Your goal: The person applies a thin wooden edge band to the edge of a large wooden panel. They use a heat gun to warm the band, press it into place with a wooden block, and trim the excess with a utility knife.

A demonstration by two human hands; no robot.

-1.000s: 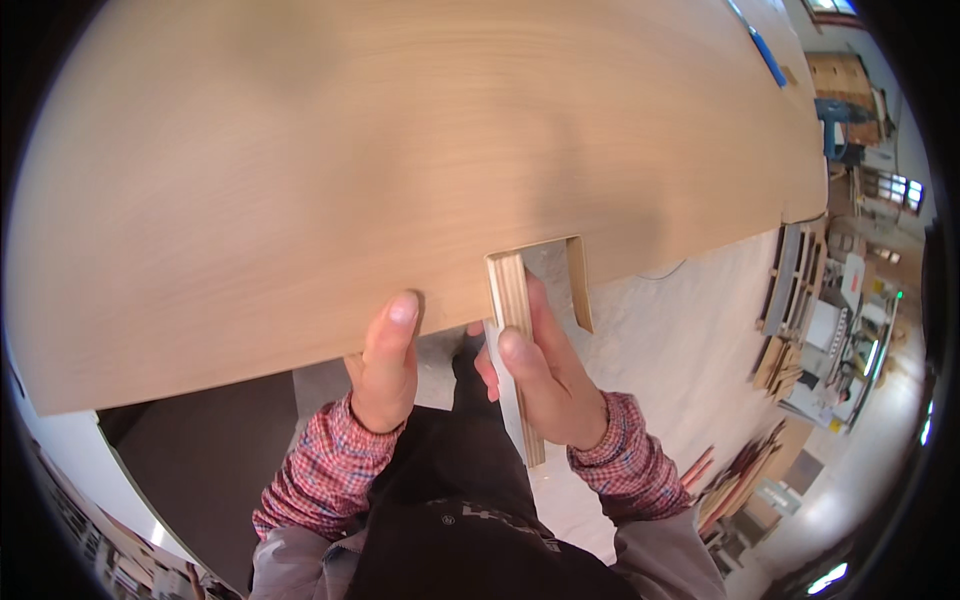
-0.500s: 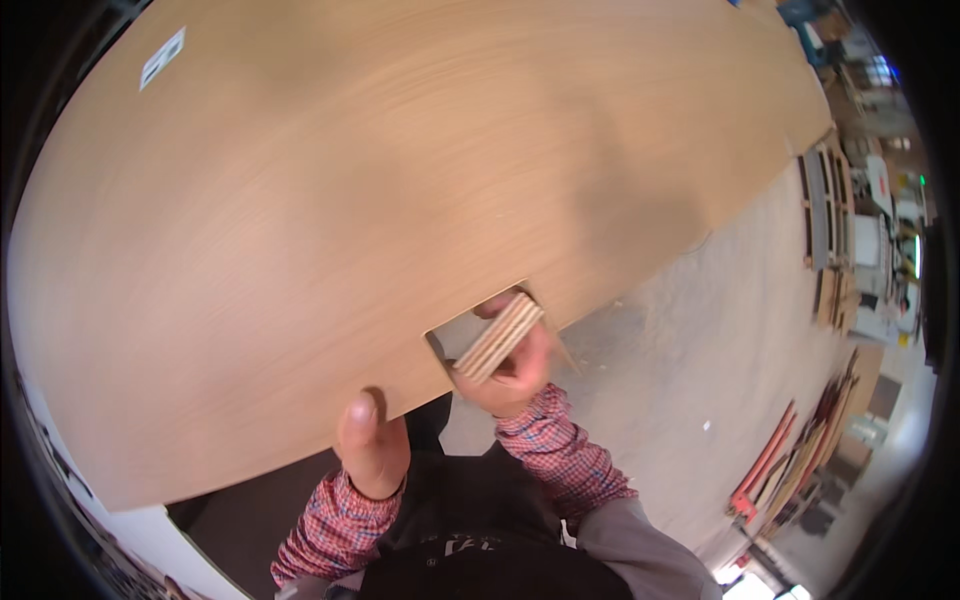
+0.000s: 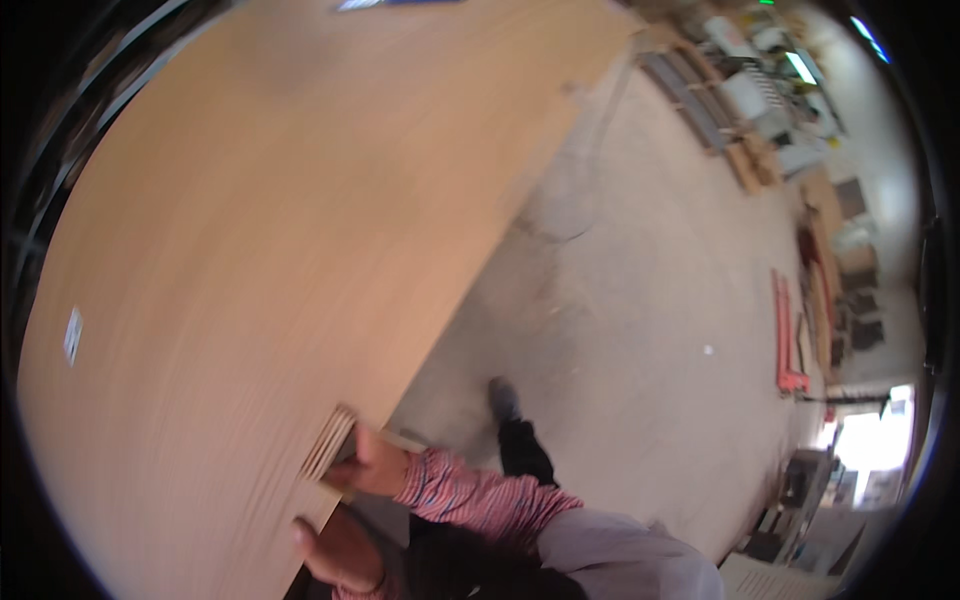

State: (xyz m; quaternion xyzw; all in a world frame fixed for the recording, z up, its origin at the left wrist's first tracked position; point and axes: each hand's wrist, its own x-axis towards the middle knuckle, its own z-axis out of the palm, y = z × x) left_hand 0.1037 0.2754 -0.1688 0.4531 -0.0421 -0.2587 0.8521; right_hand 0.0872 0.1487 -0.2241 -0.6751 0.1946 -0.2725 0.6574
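Observation:
A large wood-coloured panel [image 3: 250, 240] fills the left side of the view, its edge running close to my body. My right hand [image 3: 378, 465] is closed on a small block of layered plywood [image 3: 328, 442], striped along its edge, at the panel's near corner. Beside that block, the panel's cutout shows only in part. My left hand [image 3: 345, 555] is at the near edge, thumb over the top face and fingers hidden below, gripping the panel. Motion blurs both hands somewhat.
Concrete floor [image 3: 620, 300] lies to the right, with my dark shoe [image 3: 504, 400] on it. Stacked boards [image 3: 690, 100] stand at the far right, and red metal bars [image 3: 784, 335] lie nearer. A white label [image 3: 73, 335] sticks to the panel's left part.
The whole view has swung to the right, so panel and hands appear further left and lower. The right hand still holds the plywood block; the left stays at the panel's edge.

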